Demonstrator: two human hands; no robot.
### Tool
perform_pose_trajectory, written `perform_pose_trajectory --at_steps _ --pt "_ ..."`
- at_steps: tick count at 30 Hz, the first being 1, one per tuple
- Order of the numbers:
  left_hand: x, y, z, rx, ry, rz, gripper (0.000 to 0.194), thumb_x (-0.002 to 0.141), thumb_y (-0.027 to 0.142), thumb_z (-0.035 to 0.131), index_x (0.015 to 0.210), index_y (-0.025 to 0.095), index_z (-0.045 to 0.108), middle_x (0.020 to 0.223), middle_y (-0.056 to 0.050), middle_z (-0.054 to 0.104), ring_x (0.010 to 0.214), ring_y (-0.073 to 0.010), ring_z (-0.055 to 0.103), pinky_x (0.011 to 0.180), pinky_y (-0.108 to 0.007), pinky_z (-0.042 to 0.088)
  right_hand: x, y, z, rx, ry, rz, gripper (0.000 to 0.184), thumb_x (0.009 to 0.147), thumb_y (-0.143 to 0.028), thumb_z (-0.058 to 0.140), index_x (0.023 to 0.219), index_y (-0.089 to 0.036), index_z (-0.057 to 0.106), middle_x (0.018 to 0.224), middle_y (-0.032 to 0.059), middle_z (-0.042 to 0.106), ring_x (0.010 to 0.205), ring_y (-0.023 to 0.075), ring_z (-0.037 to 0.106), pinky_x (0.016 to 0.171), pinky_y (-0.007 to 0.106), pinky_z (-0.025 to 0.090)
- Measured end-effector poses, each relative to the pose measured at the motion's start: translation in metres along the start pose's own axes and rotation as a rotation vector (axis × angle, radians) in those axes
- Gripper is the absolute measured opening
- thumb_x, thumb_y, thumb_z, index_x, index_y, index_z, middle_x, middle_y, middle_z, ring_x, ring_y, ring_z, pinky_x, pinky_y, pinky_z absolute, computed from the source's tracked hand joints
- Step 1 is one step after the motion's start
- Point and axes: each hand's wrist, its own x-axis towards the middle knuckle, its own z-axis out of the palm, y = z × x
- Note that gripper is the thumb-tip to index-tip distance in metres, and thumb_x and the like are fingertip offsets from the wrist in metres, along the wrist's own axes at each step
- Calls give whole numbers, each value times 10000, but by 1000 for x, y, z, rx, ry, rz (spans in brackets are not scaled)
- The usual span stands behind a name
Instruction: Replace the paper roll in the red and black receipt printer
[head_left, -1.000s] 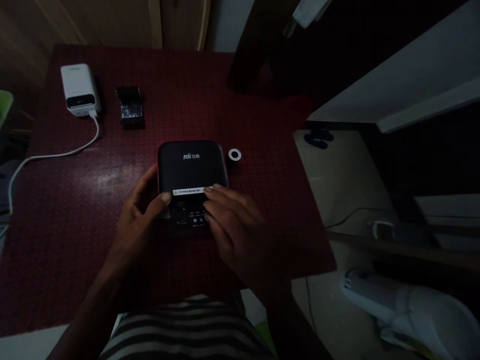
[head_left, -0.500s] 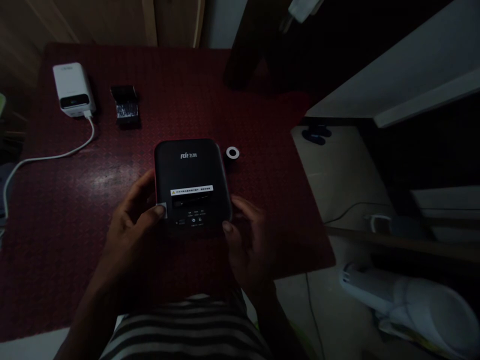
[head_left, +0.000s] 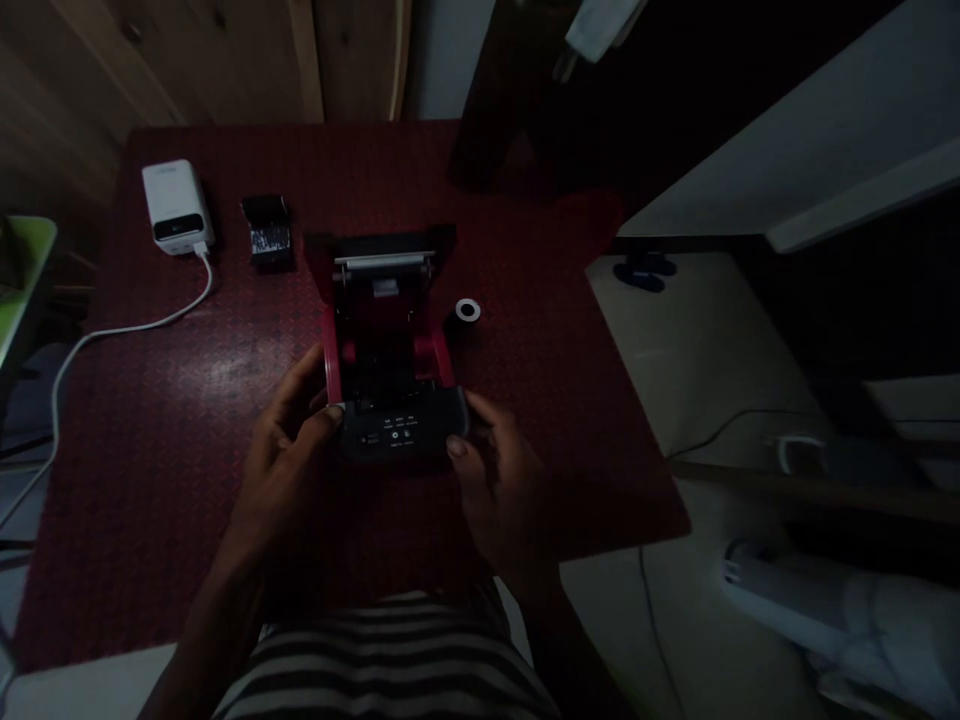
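A small black and red label printer [head_left: 403, 435] stands on the red tabletop in front of me with its lid [head_left: 382, 243] tipped up and back. A pale roller shows along the lid's edge, and the red inside of the body lies in view. My left hand [head_left: 289, 445] grips the left side, its thumb on the front left corner. On the opposite side my right hand [head_left: 499, 470] holds the body, thumb at the front right corner and fingers along the side. Just right of the printer stands a roll [head_left: 467, 311] with a white end and a dark core.
At the back left a white power bank [head_left: 174, 205] has a white cable [head_left: 150, 325] running off to the left. Beside it lies a small dark box-like object [head_left: 267, 232] with a crinkled middle. The patterned red table [head_left: 585, 440] ends at the right above a tiled floor.
The printer's lid has sprung from closed to raised, exposing the inside. Both hands keep their places at the printer's sides. The whole view has shifted slightly.
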Motion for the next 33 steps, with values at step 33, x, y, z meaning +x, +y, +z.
perform_pose_trajectory --at_steps 33 --pt "12 -29 -13 -78 -74 63 645 960 449 826 1577 308 700 1637 -104 719 1533 -359 673 1270 -527 545 126 -84 14 -536 -576 -333 315 1002 -62 676 1272 -177 789 1189 118 876 1106 297 822 974 406 604"
